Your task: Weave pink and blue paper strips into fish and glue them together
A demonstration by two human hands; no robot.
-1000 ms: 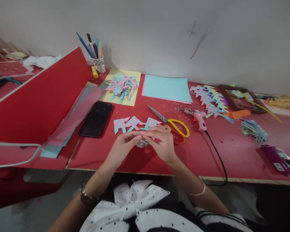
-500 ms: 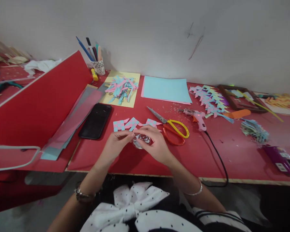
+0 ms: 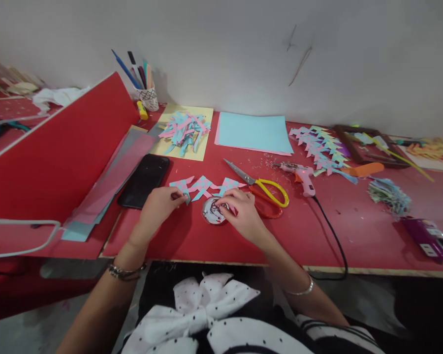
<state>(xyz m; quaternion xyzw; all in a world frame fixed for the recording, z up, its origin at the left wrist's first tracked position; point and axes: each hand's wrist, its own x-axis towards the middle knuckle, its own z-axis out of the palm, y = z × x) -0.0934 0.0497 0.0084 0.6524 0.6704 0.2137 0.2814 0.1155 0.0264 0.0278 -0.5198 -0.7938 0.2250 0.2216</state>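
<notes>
My left hand [image 3: 160,206] has thumb and forefinger pinched on the lower tip of the leftmost woven paper piece [image 3: 180,186], part of a pink and light-blue row. Two more woven paper pieces [image 3: 202,185] lie to its right, apparently linked by pointed strips. My right hand [image 3: 243,211] bends over a small round white dish [image 3: 210,215], fingertips pinched together above its right side. Dark curly wire-like bits lie in the dish. Whatever the right fingertips hold is too small to make out. Scissors [image 3: 268,191] with yellow and orange handles rest just beyond the right hand.
A pink glue gun [image 3: 302,177] with a black cord lies to the right. Left are a black phone [image 3: 144,181] and paper strips [image 3: 110,184]. Behind are a pile of cut strips [image 3: 186,132], blue sheets [image 3: 253,132] and a pen cup [image 3: 147,97].
My hands have moved apart. The left went left to the end woven piece, which now sits tilted; the right drew slightly right, uncovering more of the dish. The woven row has shifted.
</notes>
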